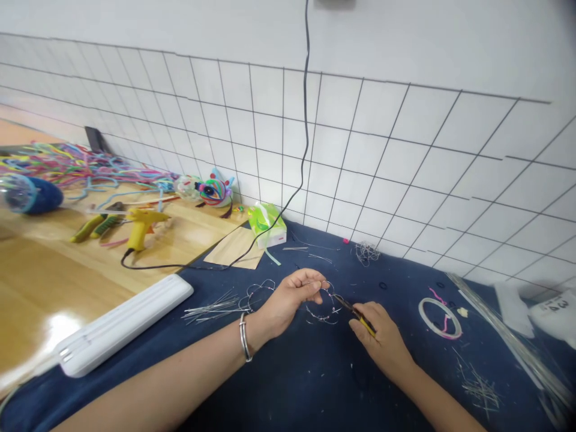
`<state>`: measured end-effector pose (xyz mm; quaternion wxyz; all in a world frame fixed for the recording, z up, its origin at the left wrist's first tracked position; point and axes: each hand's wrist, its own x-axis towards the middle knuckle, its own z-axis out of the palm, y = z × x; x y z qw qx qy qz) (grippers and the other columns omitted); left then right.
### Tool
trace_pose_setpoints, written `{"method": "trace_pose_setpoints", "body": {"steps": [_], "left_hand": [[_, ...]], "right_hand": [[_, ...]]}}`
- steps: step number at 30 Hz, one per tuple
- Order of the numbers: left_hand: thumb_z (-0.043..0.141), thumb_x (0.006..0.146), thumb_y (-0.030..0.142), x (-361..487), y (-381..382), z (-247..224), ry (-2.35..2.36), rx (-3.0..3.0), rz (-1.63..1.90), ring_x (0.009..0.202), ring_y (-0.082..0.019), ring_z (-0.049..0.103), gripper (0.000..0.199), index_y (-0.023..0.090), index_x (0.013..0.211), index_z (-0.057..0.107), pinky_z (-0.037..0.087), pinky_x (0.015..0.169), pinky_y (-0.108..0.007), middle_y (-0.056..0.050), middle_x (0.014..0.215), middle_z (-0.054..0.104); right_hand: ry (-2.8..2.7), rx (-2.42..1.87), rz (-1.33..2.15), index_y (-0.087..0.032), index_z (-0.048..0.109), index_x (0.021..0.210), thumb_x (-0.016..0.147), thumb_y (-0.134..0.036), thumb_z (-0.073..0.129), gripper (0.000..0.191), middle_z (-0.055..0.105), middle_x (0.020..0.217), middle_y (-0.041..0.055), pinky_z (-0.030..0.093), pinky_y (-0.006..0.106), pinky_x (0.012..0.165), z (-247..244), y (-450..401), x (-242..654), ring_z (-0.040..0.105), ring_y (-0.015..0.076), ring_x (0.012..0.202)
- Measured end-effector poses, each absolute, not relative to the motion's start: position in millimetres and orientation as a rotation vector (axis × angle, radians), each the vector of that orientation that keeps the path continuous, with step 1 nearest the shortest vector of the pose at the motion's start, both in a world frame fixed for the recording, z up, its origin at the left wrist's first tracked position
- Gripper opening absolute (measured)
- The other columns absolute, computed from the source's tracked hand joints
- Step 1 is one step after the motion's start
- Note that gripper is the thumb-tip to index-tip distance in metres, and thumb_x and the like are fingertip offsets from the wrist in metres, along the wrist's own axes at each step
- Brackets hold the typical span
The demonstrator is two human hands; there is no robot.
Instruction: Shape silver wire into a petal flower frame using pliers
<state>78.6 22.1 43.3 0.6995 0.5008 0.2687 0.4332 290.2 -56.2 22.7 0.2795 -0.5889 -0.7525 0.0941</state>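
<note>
My left hand (299,297), with a silver bangle (244,337) at the wrist, pinches a thin wire ring (322,316) with small pinkish bits along it. In my right hand (378,336) is a pair of pliers (360,315) with yellow and black handles. Its dark jaws point left and meet the ring's right side; whether they grip the wire I cannot tell. Left of my left hand lies another looped wire shape (260,295) on the dark blue cloth. Beside it is a bundle of straight wires (213,307).
On the left stand a white power strip (128,324), a yellow glue gun (141,228) and green-yellow pliers (99,225). A black cord (307,120) hangs down to the table. A tissue pack (267,223) is behind; a tape roll (440,318) and wire scraps (481,387) lie right.
</note>
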Motion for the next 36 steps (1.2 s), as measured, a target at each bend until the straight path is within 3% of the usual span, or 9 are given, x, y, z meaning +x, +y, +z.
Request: {"method": "trace_pose_setpoints", "body": {"steps": [3, 14, 36], "left_hand": [[0.059, 0.076, 0.025, 80, 32, 50, 0.581, 1.141, 0.998, 0.07, -0.011, 0.056, 0.016, 0.015, 0.088, 0.055, 0.043, 0.068, -0.025, -0.006, 0.088, 0.063], [0.058, 0.076, 0.024, 78, 63, 31, 0.628, 1.192, 0.966, 0.052, -0.006, 0.046, 0.025, 0.017, 0.1, 0.054, 0.036, 0.05, -0.02, -0.006, 0.091, 0.062], [0.055, 0.078, 0.023, 75, 56, 28, 0.585, 1.324, 0.854, 0.051, -0.004, 0.045, 0.019, 0.017, 0.097, 0.056, 0.036, 0.051, -0.02, -0.006, 0.093, 0.063]], "right_hand": [[-2.031, -1.571, 0.233, -0.021, 0.056, 0.103, 0.085, -0.039, 0.045, 0.027, 0.057, 0.093, 0.006, 0.044, 0.034, 0.079, 32, -46, 292, 0.052, 0.019, 0.088], [-1.954, -1.515, 0.536, -0.021, 0.057, 0.1, 0.085, -0.041, 0.043, 0.029, 0.058, 0.088, 0.0042, 0.045, 0.029, 0.074, 19, -13, 284, 0.055, 0.0168, 0.082], [-1.974, -1.461, 0.599, -0.021, 0.058, 0.097, 0.084, -0.041, 0.046, 0.027, 0.056, 0.086, 0.0034, 0.043, 0.028, 0.074, 15, -23, 286, 0.054, 0.016, 0.081]]}}
